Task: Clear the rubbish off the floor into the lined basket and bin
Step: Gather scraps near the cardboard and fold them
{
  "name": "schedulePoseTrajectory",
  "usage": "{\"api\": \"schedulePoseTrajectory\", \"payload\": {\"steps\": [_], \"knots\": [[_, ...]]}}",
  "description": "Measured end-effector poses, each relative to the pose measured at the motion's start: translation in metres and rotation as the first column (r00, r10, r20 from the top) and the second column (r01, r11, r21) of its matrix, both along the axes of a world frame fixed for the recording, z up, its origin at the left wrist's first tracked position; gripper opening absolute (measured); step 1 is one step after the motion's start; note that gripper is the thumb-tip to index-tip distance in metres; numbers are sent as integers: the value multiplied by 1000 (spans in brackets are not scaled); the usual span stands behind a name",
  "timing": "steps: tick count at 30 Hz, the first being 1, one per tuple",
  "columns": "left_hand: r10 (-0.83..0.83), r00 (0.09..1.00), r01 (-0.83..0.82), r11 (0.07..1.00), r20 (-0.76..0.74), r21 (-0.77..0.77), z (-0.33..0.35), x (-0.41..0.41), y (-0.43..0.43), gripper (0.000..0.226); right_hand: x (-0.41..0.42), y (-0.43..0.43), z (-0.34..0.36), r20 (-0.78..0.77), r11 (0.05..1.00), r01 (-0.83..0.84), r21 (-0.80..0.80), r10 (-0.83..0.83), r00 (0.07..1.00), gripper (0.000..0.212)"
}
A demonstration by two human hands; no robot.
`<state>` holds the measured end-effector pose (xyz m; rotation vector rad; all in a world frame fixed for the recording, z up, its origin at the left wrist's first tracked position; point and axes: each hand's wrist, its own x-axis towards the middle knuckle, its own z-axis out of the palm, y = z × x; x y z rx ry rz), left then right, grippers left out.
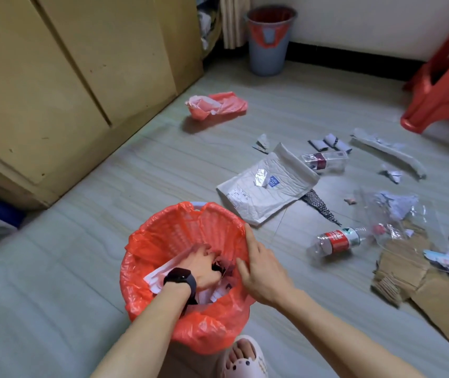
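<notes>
The lined basket (pixel 160 233) stands on the floor (pixel 81 241) right in front of the person, a red plastic liner (pixel 212 331) folded out over its rim; inside it lie white paper scraps (pixel 155 276) and some darker bits; the left hand (pixel 204 266), with a black watch (pixel 181 279) on the wrist, reaches down into the basket, its fingers curled round a clump of those scraps; the right hand (pixel 261 268) lies at the basket's right edge, fingers straight and together, holding nothing, their tips resting on the liner at the rim; a foot in a pale slipper (pixel 245 361) is just below the basket

The bin (pixel 268 50), grey-blue with a red liner of its own, stands far back against the wall, beside the yellow cabinet (pixel 67 64); between it and the basket a crumpled red plastic bag (pixel 217 105) lies on the floor

To the right of the basket the rest of the rubbish is spread out: a white padded mailer (pixel 267 184) nearest, a squashed bottle (pixel 335 242) with a red label just beyond it, a second clear bottle (pixel 324 160) further back, a long torn strip of white packaging (pixel 387 154), a clear plastic bag (pixel 392 216) with scraps in it, and flat pieces of cardboard (pixel 409 274) at the right edge; a red plastic stool (pixel 441 77) stands at the upper right
</notes>
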<state>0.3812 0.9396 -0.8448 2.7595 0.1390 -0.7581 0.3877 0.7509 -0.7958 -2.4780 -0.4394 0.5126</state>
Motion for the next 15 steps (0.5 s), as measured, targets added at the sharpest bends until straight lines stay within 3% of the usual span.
{"api": "schedulePoseTrajectory", "payload": {"steps": [3, 8, 15], "knots": [[-33, 999, 35, 999, 39, -34, 47, 3, 1, 47, 4, -14, 22, 2, 996, -55, -74, 55, 998, 76], [-129, 957, 147, 988, 261, -50, 134, 18, -30, 39, 1, -83, 80, 109, 985, -50, -165, 69, 992, 69], [-392, 779, 482, 874, 490, -67, 239, 34, -176, 34, -39, -268, 181, 258, 930, 248, -271, -178, 950, 57]]}}
